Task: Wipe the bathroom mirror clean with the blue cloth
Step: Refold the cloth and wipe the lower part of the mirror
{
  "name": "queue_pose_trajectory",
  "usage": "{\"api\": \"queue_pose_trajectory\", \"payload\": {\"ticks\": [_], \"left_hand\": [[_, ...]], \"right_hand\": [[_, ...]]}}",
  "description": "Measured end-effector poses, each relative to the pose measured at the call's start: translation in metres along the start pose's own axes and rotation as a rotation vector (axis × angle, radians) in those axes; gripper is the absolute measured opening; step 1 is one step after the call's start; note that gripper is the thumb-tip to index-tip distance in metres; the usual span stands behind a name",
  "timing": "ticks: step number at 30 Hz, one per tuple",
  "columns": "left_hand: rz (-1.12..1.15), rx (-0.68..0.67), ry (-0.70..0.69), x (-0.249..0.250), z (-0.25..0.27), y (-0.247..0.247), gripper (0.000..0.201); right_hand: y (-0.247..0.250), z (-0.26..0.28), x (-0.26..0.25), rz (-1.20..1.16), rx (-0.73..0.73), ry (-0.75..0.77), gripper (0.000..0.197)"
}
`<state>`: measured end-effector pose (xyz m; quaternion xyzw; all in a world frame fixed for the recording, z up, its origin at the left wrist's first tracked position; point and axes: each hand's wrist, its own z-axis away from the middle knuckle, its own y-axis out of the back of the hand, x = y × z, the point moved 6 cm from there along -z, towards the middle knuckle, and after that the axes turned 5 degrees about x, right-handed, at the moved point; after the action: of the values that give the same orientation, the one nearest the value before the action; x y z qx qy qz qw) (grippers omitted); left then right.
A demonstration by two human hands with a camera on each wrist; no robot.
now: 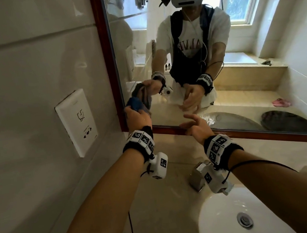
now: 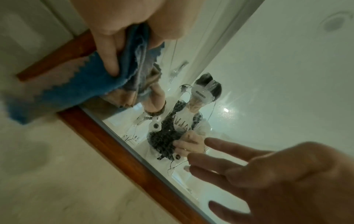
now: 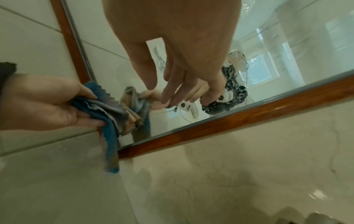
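Left hand grips bunched blue cloth against wood-framed mirror's bottom-left corner; right hand empty, fingers loosely spread.

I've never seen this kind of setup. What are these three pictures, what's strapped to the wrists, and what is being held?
No robot here: a person wears one camera on the head and one on each wrist, mounted on bands with printed markers. The head view looks down at both arms; the other two look along each hand. The left hand grips a bunched blue cloth at the lower left corner of the wood-framed mirror. The right hand is open and holds nothing. Below are a white sink and a chrome tap.
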<state>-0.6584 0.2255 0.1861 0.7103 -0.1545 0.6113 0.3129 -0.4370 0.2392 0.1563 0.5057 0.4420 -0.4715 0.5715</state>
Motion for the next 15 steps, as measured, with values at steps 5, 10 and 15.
{"api": "queue_pose_trajectory", "payload": {"ticks": [5,10,15], "left_hand": [[-0.125,-0.072,-0.144,0.010,-0.012,-0.029,0.052],[-0.131,-0.044,-0.146,0.003,-0.011,-0.055,0.049],[-0.124,-0.026,-0.128,0.003,0.002,-0.074,0.050]], "right_hand": [[0.020,-0.003,0.013,0.062,0.061,-0.008,0.058],[0.040,-0.006,0.020,0.139,0.140,-0.007,0.046],[0.055,-0.008,0.026,0.145,0.157,-0.004,0.042]]}}
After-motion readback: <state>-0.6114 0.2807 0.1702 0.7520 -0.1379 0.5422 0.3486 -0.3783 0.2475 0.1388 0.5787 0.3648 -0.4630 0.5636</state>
